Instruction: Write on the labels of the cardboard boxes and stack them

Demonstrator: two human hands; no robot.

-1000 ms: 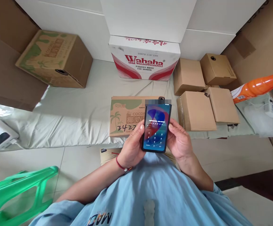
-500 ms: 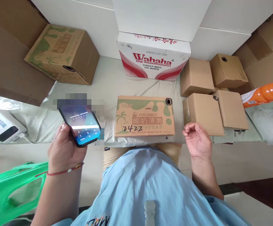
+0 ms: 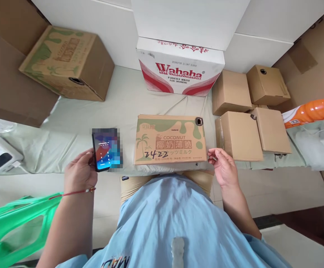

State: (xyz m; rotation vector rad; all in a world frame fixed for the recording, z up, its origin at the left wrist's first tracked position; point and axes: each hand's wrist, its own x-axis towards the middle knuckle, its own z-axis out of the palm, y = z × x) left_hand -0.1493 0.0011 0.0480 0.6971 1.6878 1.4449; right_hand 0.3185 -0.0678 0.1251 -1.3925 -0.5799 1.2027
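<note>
My left hand (image 3: 81,169) is closed on the left edge of a smartphone (image 3: 106,149), whose lit screen shows a keypad; part of the phone is blurred out. The phone is at the table's front edge, left of a cardboard carton (image 3: 169,140) printed "COCONUT" with "2422" handwritten on it. This carton lies directly before me, a dark-rimmed hole at its upper right. My right hand (image 3: 224,168) is just off the carton's lower right corner, fingers curled loosely and apart, holding nothing.
Behind the carton stands a white and red Wahaha box (image 3: 180,72). Several plain brown boxes (image 3: 238,136) cluster at right, beside an orange-wrapped item (image 3: 312,111). Another coconut carton (image 3: 69,63) sits back left. A white device (image 3: 0,152) and green stool (image 3: 19,230) are at left.
The phone has moved right and lower toward the table, now turned more upright. My right hand has shifted left, closer to the carton's corner, its fingers loosening.
</note>
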